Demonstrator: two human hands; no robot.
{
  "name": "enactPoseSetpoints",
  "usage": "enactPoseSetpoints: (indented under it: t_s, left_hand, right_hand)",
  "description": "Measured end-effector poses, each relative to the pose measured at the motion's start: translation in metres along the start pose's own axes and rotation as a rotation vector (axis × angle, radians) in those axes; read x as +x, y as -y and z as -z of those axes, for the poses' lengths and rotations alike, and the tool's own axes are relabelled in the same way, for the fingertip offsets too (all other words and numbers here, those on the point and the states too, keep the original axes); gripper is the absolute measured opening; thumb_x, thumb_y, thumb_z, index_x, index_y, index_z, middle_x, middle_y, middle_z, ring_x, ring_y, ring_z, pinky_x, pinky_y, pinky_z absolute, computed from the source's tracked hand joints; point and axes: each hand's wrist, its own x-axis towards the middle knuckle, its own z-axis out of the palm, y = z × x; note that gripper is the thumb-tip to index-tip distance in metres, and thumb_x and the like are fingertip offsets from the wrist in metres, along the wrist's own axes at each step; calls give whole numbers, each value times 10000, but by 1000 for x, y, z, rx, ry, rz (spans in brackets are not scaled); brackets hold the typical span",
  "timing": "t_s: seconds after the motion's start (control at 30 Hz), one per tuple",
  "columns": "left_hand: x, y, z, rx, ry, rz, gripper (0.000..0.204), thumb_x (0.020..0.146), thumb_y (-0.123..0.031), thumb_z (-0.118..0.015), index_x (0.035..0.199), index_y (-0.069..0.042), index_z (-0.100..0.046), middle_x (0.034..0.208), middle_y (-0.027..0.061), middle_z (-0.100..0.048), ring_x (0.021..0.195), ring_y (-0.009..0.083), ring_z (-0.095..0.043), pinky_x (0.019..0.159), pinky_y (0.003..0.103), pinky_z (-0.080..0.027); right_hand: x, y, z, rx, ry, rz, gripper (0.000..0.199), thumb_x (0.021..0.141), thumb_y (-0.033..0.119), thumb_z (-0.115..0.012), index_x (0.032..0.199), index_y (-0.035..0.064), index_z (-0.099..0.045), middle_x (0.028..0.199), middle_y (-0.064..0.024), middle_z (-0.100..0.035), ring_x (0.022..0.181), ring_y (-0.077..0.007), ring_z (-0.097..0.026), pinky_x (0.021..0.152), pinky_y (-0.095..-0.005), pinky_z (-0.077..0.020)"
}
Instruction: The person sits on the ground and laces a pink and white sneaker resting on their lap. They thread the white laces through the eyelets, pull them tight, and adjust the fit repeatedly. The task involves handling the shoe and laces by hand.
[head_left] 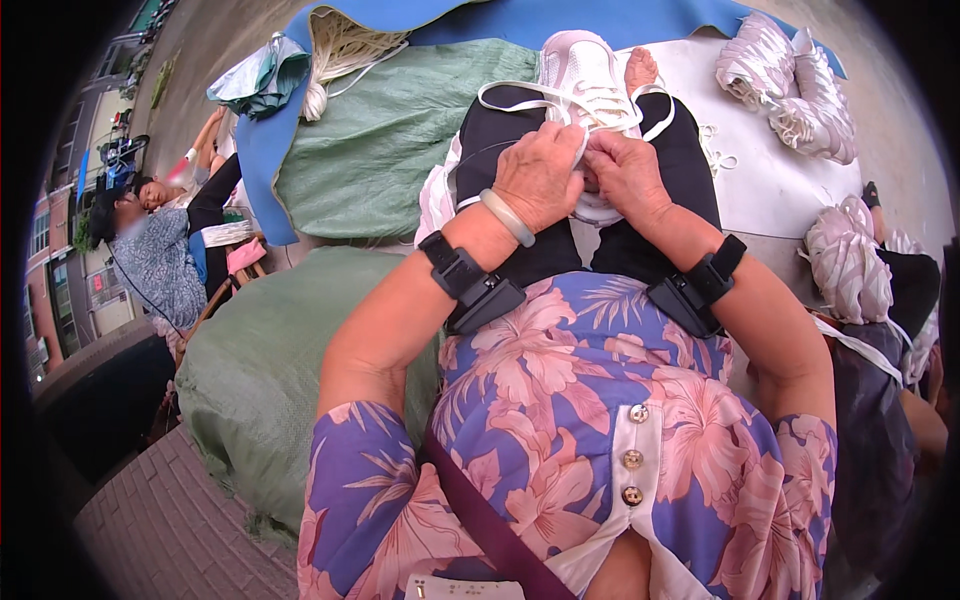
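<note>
Pinching a white shoelace [607,97], the left hand [540,178] meets the right hand [630,175] over the near end of a pale sneaker [575,65], which sits between the black-clad knees, toe pointing far. The right hand's fingers are drawn in narrow beside the lace; whether they grip it I cannot tell. Bundled shoes [755,65] lie far right on a white sheet [765,190], a green sack [290,360] near left.
</note>
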Motion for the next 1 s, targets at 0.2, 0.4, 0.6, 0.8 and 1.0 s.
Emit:
enactPoseSetpoints:
  t_s: [0.2, 0.4, 0.6, 0.8, 1.0]
  left_hand:
    - [-6, 7, -8, -22, -52, 144, 300, 672, -84, -550, 969, -43, -557, 793, 165, -570, 725, 354, -574, 658, 421, -477]
    - [-9, 18, -4, 68, -9, 179, 306, 687, -104, -539, 986, -40, -566, 798, 159, -553, 710, 349, -569, 644, 426, -474]
    - [7, -20, 3, 93, -55, -14, 189, 713, -82, -573, 901, -60, -574, 789, 129, -526, 701, 304, -573, 590, 394, -472]
    - [16, -22, -25, -86, 129, 229, 69, 747, -66, -537, 739, -3, -564, 678, 192, -575, 673, 383, -570, 639, 431, -470]
    - [14, -16, -35, -512, 105, 500, 127, 784, 34, -471, 815, 20, -594, 568, 67, -577, 395, 103, -533, 347, 249, -414]
  right_hand:
    - [-20, 1, 8, -238, 24, 191, 120, 786, 133, -538, 776, 34, -604, 646, -142, -575, 626, -281, -565, 582, -374, -463]
    - [-51, 26, 103, 47, 415, -186, 133, 802, 112, -534, 737, 8, -584, 520, -45, -507, 455, -117, -488, 421, -272, -386]
    - [-50, 7, 99, 104, 422, -242, 128, 803, 116, -574, 718, 22, -592, 538, -26, -515, 448, -76, -452, 421, -230, -382]
    - [-28, 12, 69, -425, -99, 380, 231, 726, 269, -673, 792, 82, -554, 678, -100, -534, 643, -282, -570, 548, -378, -446]
    - [-20, 4, 45, -487, -88, 443, 310, 728, 222, -652, 955, 76, -498, 791, -102, -533, 728, -295, -576, 599, -395, -463]
